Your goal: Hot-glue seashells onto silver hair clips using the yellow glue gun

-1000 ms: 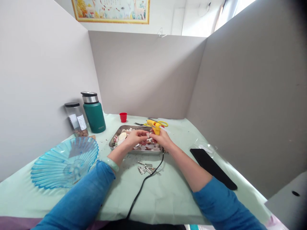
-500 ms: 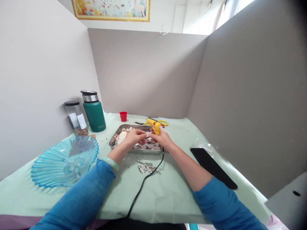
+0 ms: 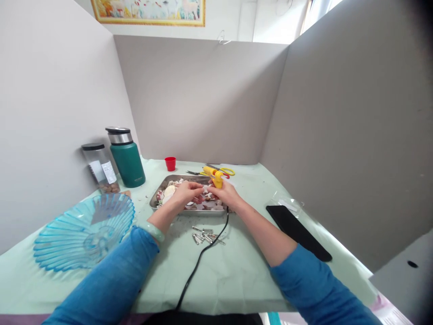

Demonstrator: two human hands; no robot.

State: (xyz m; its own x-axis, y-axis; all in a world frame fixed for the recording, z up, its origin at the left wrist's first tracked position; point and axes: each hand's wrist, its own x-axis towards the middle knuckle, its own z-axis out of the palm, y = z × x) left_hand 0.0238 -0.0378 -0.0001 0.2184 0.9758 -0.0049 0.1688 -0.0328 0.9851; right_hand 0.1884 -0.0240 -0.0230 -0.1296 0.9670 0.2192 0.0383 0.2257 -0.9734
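Over the metal tray [image 3: 189, 212], my left hand [image 3: 185, 194] is closed in a pinch, its fingertips almost meeting those of the other hand. What it pinches is too small and too covered to make out. My right hand [image 3: 227, 194] is wrapped round a yellow hot glue gun [image 3: 217, 179], whose nozzle points up and to the left. From the gun a black cord [image 3: 203, 253] runs down across the table to the front edge. Pale and brownish seashells [image 3: 169, 191] fill much of the tray, with some hidden behind my hands.
Several small metal clips [image 3: 204, 235] lie in front of the tray. Scissors [image 3: 227, 171] and a red cup [image 3: 170, 164] are behind it. A blue shell-shaped dish [image 3: 84, 232], green bottle [image 3: 127, 164] and jar [image 3: 101, 169] stand left; a black flat object [image 3: 297, 232] lies right.
The whole view has shifted slightly, so everything sits a little further left. Both hands stay close together over the tray, and the glue gun remains in my right hand.
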